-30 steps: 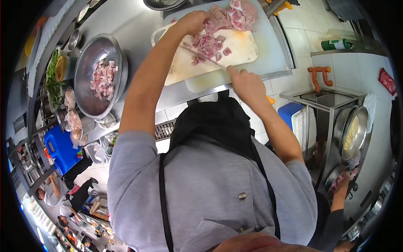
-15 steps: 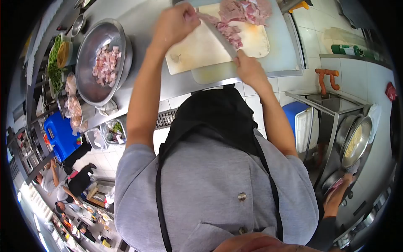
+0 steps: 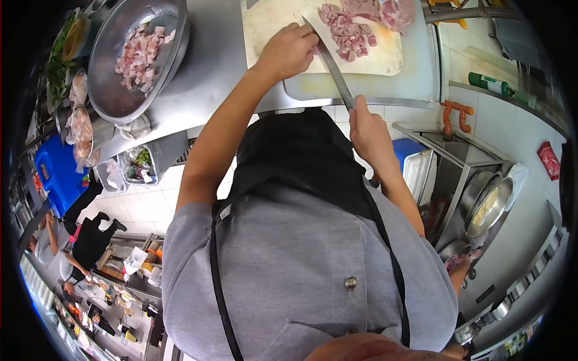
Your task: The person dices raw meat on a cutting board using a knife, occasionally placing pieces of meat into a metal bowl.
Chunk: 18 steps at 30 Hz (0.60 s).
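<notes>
My right hand (image 3: 370, 135) grips the handle of a long kitchen knife (image 3: 337, 74), whose blade slants up and left across the white cutting board (image 3: 271, 24). Against the left side of the blade, my left hand (image 3: 288, 53) is closed with its fingers curled down. A bit of pink raw meat (image 3: 315, 51) shows at its fingertips; the rest is hidden under the hand. Right of the blade lies a pile of cut raw meat (image 3: 351, 39). Larger uncut raw meat (image 3: 394, 13) sits at the board's far right.
A steel bowl (image 3: 107, 90) of meat cubes (image 3: 141, 59) stands left on the steel counter (image 3: 208, 60). Bagged food (image 3: 81, 129) and a blue container (image 3: 60, 171) are farther left. At right are a steel sink stand (image 3: 442, 156), a colander (image 3: 490, 207) and another person's hand (image 3: 460, 265).
My left hand has come down from the far edge of the board to beside the blade. The knife and right hand have moved nearer my body, and the view has shifted.
</notes>
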Motion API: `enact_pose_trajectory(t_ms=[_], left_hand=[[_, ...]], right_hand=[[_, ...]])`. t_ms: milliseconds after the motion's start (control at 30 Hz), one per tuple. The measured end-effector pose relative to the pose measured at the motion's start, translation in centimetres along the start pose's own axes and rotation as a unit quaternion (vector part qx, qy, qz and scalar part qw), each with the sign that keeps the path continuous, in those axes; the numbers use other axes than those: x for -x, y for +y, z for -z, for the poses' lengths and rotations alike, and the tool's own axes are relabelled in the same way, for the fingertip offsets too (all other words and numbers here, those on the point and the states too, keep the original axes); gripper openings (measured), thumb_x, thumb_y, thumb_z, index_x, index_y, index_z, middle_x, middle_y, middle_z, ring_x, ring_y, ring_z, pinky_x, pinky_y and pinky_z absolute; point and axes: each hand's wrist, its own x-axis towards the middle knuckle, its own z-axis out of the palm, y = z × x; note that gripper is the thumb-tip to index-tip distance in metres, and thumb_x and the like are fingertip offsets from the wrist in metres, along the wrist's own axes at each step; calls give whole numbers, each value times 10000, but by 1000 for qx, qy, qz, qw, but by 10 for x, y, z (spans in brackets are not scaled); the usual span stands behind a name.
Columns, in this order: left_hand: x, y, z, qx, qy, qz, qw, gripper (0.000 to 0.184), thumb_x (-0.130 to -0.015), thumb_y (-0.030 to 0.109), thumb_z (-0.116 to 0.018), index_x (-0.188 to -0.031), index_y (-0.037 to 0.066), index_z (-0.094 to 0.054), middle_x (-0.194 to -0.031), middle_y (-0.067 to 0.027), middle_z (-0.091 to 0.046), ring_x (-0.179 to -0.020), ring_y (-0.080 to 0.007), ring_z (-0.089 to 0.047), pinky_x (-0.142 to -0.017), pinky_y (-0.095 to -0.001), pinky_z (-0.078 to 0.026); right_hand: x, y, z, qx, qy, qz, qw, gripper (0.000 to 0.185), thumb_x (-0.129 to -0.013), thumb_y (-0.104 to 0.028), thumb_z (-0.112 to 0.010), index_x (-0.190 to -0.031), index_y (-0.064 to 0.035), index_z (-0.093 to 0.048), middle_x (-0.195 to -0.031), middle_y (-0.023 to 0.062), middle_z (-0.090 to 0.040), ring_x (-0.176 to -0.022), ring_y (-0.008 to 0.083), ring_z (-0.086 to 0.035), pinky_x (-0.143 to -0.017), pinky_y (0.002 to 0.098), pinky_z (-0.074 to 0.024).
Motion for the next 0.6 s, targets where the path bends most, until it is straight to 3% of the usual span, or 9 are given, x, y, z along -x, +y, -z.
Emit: enact_pose_trajectory(t_ms=[133,200,467,600], left_hand=[[1,-9,-6,41,20,-13,999,105,-787,60,-683,-878,14,-662,-920,-122,-641,-908,-337,-622,-841,-434,-531],[9,-4,-9,48,19,-9,999,95,-790,60,-681,-868,11,-657,-906,-127,-639,-903,-341,-624,-837,-432,-532],[12,4,6,52,91,60,993,132,-787,73,-699,-907,37,-654,-951,-120,-634,-920,-333,-619,-822,-429,-541],[16,5,9,28,56,75,995,132,-810,40,-683,-940,25,-665,-971,-115,-635,-904,-336,-623,-819,-432,-538]], right_hand=[[-41,4,-21,-24,20,42,999,170,-1034,-177,-458,-1102,-27,-415,-765,329,-644,-767,573,-613,-711,660,-451],[-77,-1,-35,4,87,105,991,177,-1034,-188,-446,-1110,-30,-420,-788,329,-651,-784,569,-621,-721,659,-454],[-24,7,-12,29,19,24,999,170,-1045,-224,-426,-1088,-60,-443,-770,335,-646,-772,575,-624,-687,667,-459],[-15,-3,2,71,9,16,997,164,-1048,-215,-418,-1081,-56,-440,-776,334,-649,-773,575,-627,-681,659,-467]])
